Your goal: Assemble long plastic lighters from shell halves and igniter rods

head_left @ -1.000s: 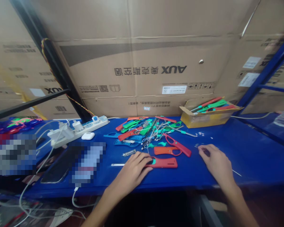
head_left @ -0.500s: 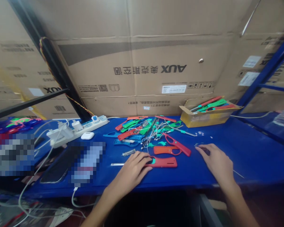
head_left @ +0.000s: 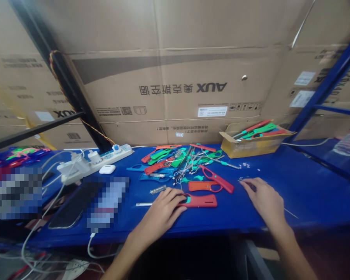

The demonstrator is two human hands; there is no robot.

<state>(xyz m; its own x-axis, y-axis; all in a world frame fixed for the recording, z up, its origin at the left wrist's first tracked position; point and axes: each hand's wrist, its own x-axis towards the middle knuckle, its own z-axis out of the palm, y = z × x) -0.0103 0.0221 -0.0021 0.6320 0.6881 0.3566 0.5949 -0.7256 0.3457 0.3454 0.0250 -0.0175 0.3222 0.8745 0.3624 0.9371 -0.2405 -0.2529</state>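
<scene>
My left hand is closed round a red long-necked lighter lying on the blue table; its metal tube sticks out to the left of my hand. My right hand rests on the table to the right, thumb and forefinger pinched together at a few tiny metal pieces. Whether something sits between those fingertips is too small to make out. Just beyond the held lighter lie an orange handle shell, a red handle shell and a small clear-and-metal part.
A pile of lighter parts covers the table's middle back. Behind it to the right stands an open yellow box of lighters. At left are a power strip, a white earphone case, phones and cables. A thin rod lies beside my right wrist.
The view has shifted slightly. Both hands keep nearly the same places, my left still on the red lighter and my right still at the tiny pieces.
</scene>
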